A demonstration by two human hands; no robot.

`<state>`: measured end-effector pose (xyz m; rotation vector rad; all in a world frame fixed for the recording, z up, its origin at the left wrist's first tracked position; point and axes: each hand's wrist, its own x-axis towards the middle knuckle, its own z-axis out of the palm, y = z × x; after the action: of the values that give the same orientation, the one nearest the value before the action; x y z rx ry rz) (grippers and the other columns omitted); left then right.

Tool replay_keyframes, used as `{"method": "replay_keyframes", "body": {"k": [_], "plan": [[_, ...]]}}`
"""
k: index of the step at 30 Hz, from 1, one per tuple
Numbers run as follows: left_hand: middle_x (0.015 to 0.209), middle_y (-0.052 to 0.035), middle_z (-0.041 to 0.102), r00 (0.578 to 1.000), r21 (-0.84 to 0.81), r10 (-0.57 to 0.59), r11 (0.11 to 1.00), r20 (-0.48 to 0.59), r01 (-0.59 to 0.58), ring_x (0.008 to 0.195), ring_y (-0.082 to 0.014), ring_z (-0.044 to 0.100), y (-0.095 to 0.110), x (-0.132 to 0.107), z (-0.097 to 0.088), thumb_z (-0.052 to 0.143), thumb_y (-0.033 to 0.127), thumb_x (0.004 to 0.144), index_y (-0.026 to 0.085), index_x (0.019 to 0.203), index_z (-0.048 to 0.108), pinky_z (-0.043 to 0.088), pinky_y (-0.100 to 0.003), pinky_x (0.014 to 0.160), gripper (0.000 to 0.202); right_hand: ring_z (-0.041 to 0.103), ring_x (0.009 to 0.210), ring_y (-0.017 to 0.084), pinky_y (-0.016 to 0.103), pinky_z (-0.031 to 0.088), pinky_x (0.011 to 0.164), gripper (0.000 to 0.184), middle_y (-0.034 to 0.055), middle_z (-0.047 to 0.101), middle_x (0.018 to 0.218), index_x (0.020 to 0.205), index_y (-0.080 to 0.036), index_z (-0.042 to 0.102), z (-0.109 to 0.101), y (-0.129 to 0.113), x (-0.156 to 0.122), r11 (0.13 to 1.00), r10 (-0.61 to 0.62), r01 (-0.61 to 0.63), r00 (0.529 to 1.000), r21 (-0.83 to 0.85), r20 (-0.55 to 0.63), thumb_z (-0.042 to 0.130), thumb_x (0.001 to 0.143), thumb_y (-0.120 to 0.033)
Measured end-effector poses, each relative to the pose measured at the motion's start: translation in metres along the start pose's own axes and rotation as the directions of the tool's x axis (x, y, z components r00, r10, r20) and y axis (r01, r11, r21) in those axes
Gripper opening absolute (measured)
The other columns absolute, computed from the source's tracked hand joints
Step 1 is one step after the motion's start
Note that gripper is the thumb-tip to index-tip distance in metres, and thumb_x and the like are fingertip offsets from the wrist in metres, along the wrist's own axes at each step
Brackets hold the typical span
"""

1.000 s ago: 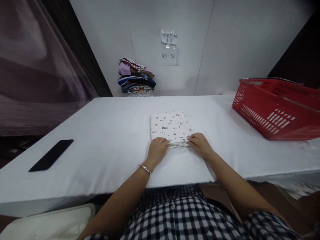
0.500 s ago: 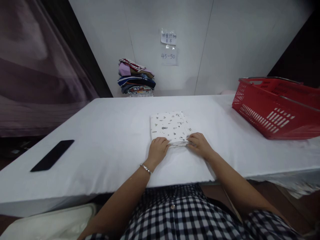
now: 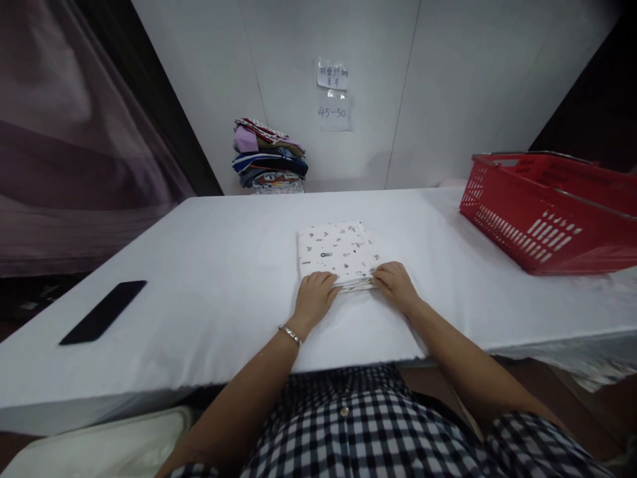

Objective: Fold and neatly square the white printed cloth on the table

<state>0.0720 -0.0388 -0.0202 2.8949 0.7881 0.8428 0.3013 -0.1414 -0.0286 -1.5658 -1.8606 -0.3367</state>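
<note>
A folded white cloth [image 3: 334, 251] with small printed motifs lies flat in the middle of the white-covered table [image 3: 223, 259]. Its several layers show along the near edge. My left hand [image 3: 314, 295], with a silver bracelet at the wrist, grips the near left corner, fingers on top and thumb toward the edge. At the near right corner my right hand [image 3: 395, 285] pinches the layers in the same way. The undersides of the corners are hidden by my fingers.
A red plastic basket [image 3: 527, 226] stands at the right. Against the back wall rises a stack of folded fabrics [image 3: 270, 159]. A flat black rectangular object [image 3: 103, 312] lies at the left. Handwritten paper signs [image 3: 333, 93] hang on the wall.
Both hands stay at the near corners of the cloth, with only a slight shift of the right fingers. The whole view has moved a little.
</note>
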Motion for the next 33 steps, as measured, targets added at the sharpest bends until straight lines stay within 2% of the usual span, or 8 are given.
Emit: {"method": "replay_keyframes", "body": {"k": [4,9,16,21,26,33], "plan": [[0.1,-0.0041,0.066,0.999,0.024,-0.028,0.999,0.02,0.027,0.094,-0.0199,0.054,0.0,0.004,0.001,0.048,0.03,0.091,0.02,0.1,0.062,0.039,-0.036,0.079,0.02,0.054,0.082,0.018,0.037,0.038,0.081,0.017,0.0061,0.064,0.085,0.088,-0.019,0.065,0.001,0.0,0.0,1.0,-0.009,0.009,1.0,-0.012,-0.023,0.05,0.09,-0.027],[0.094,-0.0028,0.067,1.0,0.027,-0.024,0.999,-0.02,0.025,0.089,-0.0182,0.055,-0.002,0.007,0.003,0.046,0.029,0.092,0.02,0.092,0.064,0.039,-0.034,0.078,0.02,0.054,0.08,0.018,0.037,0.038,0.079,0.015,0.0056,0.063,0.084,0.088,-0.02,0.065,0.001,0.002,0.0,0.999,-0.028,0.028,1.0,0.017,-0.003,0.051,0.089,-0.027],[0.09,-0.0033,0.068,0.992,0.108,0.062,0.993,-0.109,-0.051,0.085,-0.0171,0.056,-0.006,0.009,0.009,0.044,0.029,0.093,0.019,0.091,0.064,0.037,-0.033,0.076,0.023,0.053,0.08,0.018,0.036,0.036,0.079,0.016,0.006,0.064,0.085,0.089,-0.02,0.065,0.004,0.0,0.002,0.993,-0.048,0.038,0.995,-0.114,-0.093,0.05,0.09,-0.024],[0.089,-0.003,0.067,0.995,0.123,0.085,0.989,-0.06,-0.077,0.085,-0.0167,0.055,-0.003,0.005,0.007,0.043,0.03,0.093,0.019,0.09,0.063,0.037,-0.032,0.075,0.023,0.052,0.079,0.017,0.034,0.036,0.078,0.015,0.0058,0.064,0.083,0.088,-0.019,0.065,0.004,0.002,0.002,0.987,-0.092,0.083,0.994,-0.136,-0.063,0.05,0.09,-0.022],[0.095,-0.0039,0.065,0.997,0.096,0.066,0.993,-0.031,-0.063,0.088,-0.0184,0.054,-0.003,0.002,0.004,0.052,0.038,0.088,0.02,0.1,0.061,0.038,-0.032,0.074,0.024,0.053,0.08,0.017,0.034,0.037,0.078,0.015,0.006,0.064,0.084,0.088,-0.019,0.064,0.004,0.004,0.0,0.987,-0.105,0.101,0.994,-0.123,-0.026,0.05,0.09,-0.021],[0.089,-0.0044,0.066,0.981,0.177,0.117,0.98,-0.152,-0.089,0.084,-0.0182,0.054,-0.012,0.016,0.007,0.046,0.026,0.092,0.019,0.095,0.061,0.037,-0.034,0.075,0.016,0.052,0.08,0.018,0.034,0.035,0.078,0.012,0.0054,0.065,0.084,0.089,-0.019,0.064,0.009,0.001,0.007,0.979,-0.092,0.068,0.988,-0.19,-0.124,0.053,0.089,-0.022]]}}
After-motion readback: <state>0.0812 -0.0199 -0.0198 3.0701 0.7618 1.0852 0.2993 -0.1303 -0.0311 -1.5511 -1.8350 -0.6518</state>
